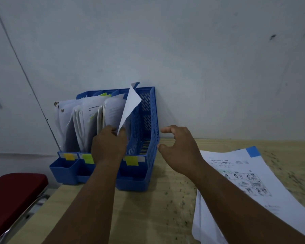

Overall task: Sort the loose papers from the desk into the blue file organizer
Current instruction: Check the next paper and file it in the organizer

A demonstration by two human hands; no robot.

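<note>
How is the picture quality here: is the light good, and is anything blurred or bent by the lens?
Head view: dim, bluish light; the print on the loose papers is too soft to read; wide-angle bending curves the desk edge; no glare on the blue file organizer.

We note a speckled light wood desk [148, 208]. Blue file organizer [146, 120] stands at its back left, against the wall; loose papers [253, 182] lie at right.

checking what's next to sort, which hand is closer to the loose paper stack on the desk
Right. The right hand hovers open just left of the loose paper stack, its forearm lying over it. The left hand is farther left, pinching a sheet at the blue file organizer.
</note>
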